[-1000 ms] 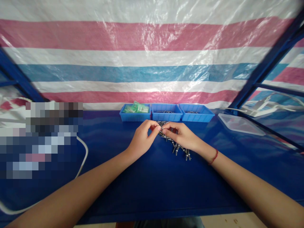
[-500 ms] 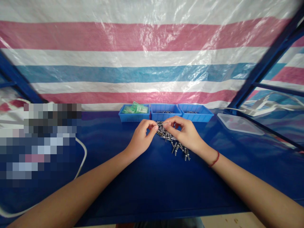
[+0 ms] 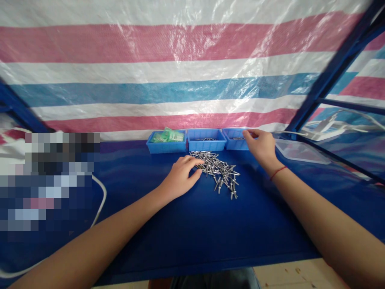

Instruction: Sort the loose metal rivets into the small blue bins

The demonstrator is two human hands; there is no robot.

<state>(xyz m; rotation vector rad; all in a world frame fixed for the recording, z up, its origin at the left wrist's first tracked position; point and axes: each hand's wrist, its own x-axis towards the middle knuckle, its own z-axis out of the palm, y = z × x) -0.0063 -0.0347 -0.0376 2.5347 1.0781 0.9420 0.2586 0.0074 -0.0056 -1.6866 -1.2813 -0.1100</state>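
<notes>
A loose pile of silver pop rivets (image 3: pixel 216 166) lies on the blue table (image 3: pixel 192 224). At the pile's left edge is my left hand (image 3: pixel 183 174), its thumb and index finger apart, the fingertips by the nearest rivets. My right hand (image 3: pixel 261 146) is over the right blue bin (image 3: pixel 236 145), fingers bent together in a pinch; whatever they may hold is hidden. A few rivets show inside this bin. More rivets lie in the middle blue bin (image 3: pixel 207 145). Green-and-clear plastic packets (image 3: pixel 170 135) fill the left blue bin (image 3: pixel 165 148).
On the right lies a translucent plastic lid (image 3: pixel 302 152), with a white power strip (image 3: pixel 327 130) behind it. A white cable (image 3: pixel 102 196) curves along the table's left side, next to a blurred-out area. A striped plastic sheet (image 3: pixel 150 92) hangs behind the bins.
My hands were together above the rivets, fingers pinching a rivet. Now my right hand has moved right to the right bin, and my left hand has opened beside the pile.
</notes>
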